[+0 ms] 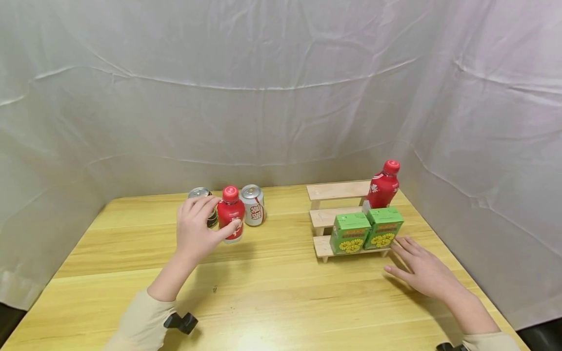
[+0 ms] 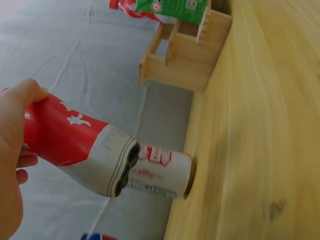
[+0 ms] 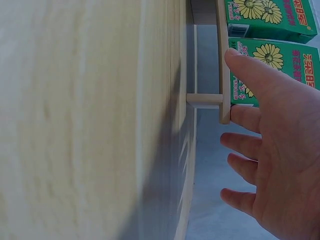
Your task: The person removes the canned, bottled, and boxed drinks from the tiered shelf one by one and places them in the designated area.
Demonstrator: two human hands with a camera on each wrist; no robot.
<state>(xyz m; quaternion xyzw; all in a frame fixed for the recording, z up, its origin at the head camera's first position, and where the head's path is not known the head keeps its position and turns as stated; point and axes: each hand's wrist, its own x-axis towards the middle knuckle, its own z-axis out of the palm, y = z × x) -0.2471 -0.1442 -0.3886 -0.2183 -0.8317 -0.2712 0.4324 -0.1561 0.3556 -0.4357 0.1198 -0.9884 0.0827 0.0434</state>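
My left hand (image 1: 197, 226) grips a red plastic bottle (image 1: 231, 214) with a red cap. In the left wrist view, this bottle (image 2: 75, 135) is held in the air with its white base showing. Just behind it in the head view stand a white can (image 1: 253, 207) and a dark can (image 1: 212, 219), the latter partly hidden by my hand. My right hand (image 1: 423, 268) has its fingers spread at the right end of a stepped wooden rack (image 1: 322, 246). Two green drink cartons (image 1: 350, 235) sit side by side on its lowest step, the right one (image 3: 272, 65) nearest my fingers.
Another red bottle (image 1: 383, 187) stands on the rack behind the right carton. The rack's upper steps (image 1: 338, 190) stretch to the left of it. A grey cloth (image 1: 263, 122) hangs along the back and sides of the wooden table (image 1: 272, 292).
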